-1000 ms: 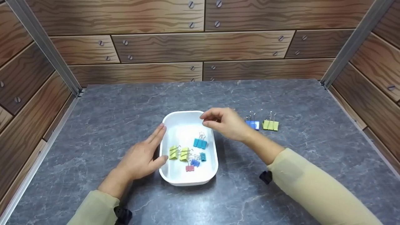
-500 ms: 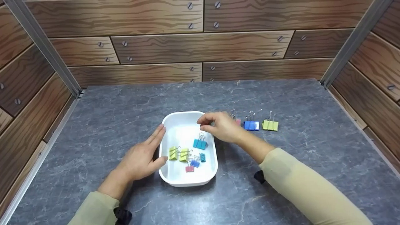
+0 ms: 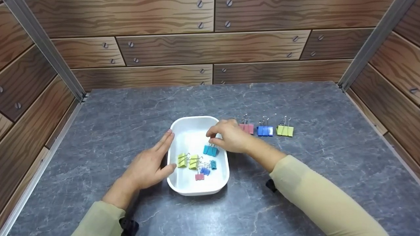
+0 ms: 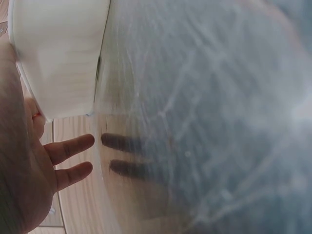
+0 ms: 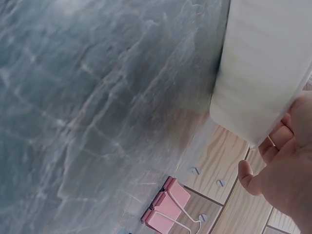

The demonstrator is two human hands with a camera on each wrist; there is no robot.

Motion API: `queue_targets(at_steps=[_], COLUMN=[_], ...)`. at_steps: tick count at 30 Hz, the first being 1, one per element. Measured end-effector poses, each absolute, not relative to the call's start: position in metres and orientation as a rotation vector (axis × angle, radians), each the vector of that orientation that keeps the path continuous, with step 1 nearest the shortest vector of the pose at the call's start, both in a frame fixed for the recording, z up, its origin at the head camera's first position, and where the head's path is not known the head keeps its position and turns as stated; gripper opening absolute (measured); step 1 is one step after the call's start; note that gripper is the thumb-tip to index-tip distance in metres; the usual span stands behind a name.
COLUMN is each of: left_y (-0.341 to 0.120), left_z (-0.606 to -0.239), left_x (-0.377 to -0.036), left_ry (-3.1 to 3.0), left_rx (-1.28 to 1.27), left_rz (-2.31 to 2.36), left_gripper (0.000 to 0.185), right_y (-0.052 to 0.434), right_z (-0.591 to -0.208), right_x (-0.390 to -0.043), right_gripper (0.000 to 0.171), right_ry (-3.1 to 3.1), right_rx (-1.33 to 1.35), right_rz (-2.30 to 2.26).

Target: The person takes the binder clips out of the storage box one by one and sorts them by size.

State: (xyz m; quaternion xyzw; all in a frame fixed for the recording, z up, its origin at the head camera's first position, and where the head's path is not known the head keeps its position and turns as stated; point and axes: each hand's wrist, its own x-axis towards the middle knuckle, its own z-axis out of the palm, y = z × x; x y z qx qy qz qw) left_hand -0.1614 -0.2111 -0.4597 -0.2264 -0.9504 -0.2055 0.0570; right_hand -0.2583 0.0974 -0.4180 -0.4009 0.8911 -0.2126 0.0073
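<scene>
A white tray (image 3: 220, 183) sits mid-table, its wall filling part of each wrist view (image 4: 58, 58) (image 5: 263, 73). My left hand (image 3: 164, 152) rests flat against its left side, fingers straight (image 4: 68, 146). My right hand (image 3: 212, 138) reaches over the far right rim, and its thumb and forefinger pinch the wire handles of a teal binder clip (image 3: 210, 150) lying in the tray. Two yellow-green clips (image 3: 187, 160) and small blue (image 3: 205, 170), teal (image 3: 213, 164) and pink (image 3: 199, 176) clips also lie inside.
A pink clip (image 3: 246, 127) (image 5: 165, 204), a blue clip (image 3: 265, 130) and a green clip (image 3: 284, 130) stand in a row on the grey marbled tabletop right of the tray. Wood-patterned walls enclose the table on three sides.
My right hand has moved left and down from beside the row of clips into the tray, onto the teal clip. This uncovered the pink clip on the table. The left hand stayed put.
</scene>
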Motion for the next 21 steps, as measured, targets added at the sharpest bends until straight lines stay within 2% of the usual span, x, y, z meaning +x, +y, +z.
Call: queue_targets(at_steps=[21], left_y=[-0.2112], left_z=[-0.46], left_x=[-0.1612], left_ry=[-2.884], left_rx=[-0.676], left_rz=[-0.621], left_gripper=[0.092], right_y=[0.095], right_z=[-0.4237], right_x=[-0.2599], right_gripper=[0.02], right_ry=[2.724], right_rx=[-1.195], right_rz=[-0.728])
